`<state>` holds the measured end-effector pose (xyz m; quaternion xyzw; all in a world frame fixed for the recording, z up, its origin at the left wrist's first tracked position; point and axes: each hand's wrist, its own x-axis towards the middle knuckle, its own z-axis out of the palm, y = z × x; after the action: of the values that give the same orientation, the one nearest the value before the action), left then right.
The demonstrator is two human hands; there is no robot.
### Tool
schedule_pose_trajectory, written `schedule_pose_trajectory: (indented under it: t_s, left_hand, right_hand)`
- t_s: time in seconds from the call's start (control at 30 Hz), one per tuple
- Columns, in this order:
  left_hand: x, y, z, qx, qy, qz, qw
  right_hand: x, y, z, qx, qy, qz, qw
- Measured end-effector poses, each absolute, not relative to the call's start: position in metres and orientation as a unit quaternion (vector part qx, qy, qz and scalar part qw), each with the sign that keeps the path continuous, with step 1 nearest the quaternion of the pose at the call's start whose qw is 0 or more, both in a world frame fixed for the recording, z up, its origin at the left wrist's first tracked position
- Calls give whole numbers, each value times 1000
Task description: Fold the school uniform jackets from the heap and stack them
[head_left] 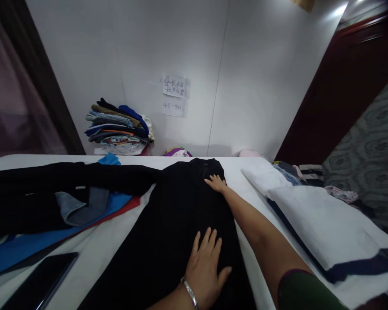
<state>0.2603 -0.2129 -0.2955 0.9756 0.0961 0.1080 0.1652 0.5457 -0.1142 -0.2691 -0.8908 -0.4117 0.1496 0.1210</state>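
A long black garment [171, 224] with a collar and neck label lies spread on a white-covered table, its neck end toward the wall. One sleeve [129, 176] stretches out to the left over other clothes; the other sleeve cannot be made out. My right hand [216, 183] rests palm down near the collar, fingers spread. Lower on the body of the garment, my left hand [204, 269], with a silver bracelet at the wrist, lies flat with its fingers apart.
Dark, blue and red clothes [110, 211] are layered at the left, with a dark flat phone-like or tablet-like object [40, 282] in front. White folded cloth with a navy edge [323, 224] lies at the right. A tall clothes stack [119, 129] stands by the wall, near handwritten paper signs [176, 95].
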Motion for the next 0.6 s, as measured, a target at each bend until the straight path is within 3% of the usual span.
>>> schedule_pose_trajectory:
  t_s: [0.6]
  left_hand:
    - [263,-217,-292,972,120,107,170]
  right_hand:
    - [439,-241,-287,-848,-498,77,164]
